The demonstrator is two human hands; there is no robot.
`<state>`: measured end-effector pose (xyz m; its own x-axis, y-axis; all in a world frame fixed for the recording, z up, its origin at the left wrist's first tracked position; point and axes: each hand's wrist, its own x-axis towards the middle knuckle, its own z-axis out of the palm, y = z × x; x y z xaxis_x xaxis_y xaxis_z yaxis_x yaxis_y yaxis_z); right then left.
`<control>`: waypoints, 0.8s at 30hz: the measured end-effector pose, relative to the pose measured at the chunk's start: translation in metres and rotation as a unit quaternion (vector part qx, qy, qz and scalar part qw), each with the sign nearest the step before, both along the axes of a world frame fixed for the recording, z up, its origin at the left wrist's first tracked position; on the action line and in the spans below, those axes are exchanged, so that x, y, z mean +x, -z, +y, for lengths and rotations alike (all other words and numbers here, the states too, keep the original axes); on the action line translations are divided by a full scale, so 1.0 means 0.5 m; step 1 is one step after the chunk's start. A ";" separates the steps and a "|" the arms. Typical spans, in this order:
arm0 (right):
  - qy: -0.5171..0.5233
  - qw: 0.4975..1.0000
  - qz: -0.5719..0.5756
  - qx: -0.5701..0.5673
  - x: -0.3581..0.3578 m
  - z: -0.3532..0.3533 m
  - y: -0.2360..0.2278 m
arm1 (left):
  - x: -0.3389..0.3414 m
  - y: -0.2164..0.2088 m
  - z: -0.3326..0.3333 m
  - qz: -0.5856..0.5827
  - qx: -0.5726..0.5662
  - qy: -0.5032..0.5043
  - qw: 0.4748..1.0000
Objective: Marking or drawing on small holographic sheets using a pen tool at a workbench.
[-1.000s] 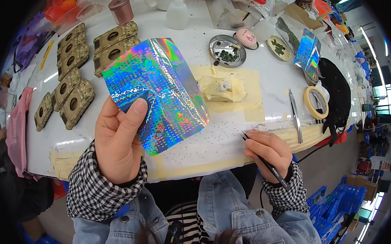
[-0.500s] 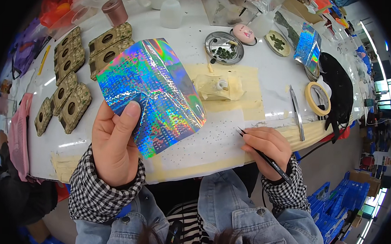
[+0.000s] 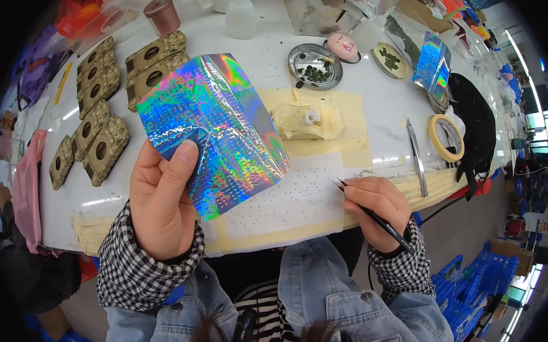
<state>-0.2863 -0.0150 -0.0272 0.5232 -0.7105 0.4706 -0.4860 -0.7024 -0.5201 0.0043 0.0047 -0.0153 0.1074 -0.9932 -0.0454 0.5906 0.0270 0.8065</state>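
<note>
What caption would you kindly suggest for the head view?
Left hand holding a rectangular, rainbow-shimmering holographic sheet, right hand gripping black pointed tweezers.

There are two hands (image 3: pixel 167 200), two iridescent sheets (image 3: pixel 217 138), two tweezers (image 3: pixel 380 221)

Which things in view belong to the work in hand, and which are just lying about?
Apparently in use:
- foil sheet, in the left hand
- black tweezers, in the right hand
- speckled paper

Seemingly just lying about:
- tape roll
- white bottle
- pink canister
</note>
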 end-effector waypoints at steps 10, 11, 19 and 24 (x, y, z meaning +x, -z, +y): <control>0.008 1.000 0.007 -0.003 0.003 0.001 -0.001 | -0.001 0.002 0.000 -0.020 0.002 -0.012 1.000; 0.009 1.000 0.007 -0.002 0.003 0.001 -0.001 | -0.001 0.002 0.000 -0.020 0.003 -0.013 1.000; 0.006 1.000 0.003 0.002 0.002 0.002 -0.002 | -0.001 -0.003 0.001 0.004 -0.003 0.004 1.000; -0.001 1.000 0.010 -0.007 0.001 0.000 -0.001 | -0.002 -0.004 0.001 0.004 -0.003 0.004 1.000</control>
<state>-0.2856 -0.0149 -0.0269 0.5339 -0.7027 0.4703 -0.4953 -0.7107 -0.4996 0.0034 0.0053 -0.0134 0.0985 -0.9943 -0.0409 0.5973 0.0261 0.8016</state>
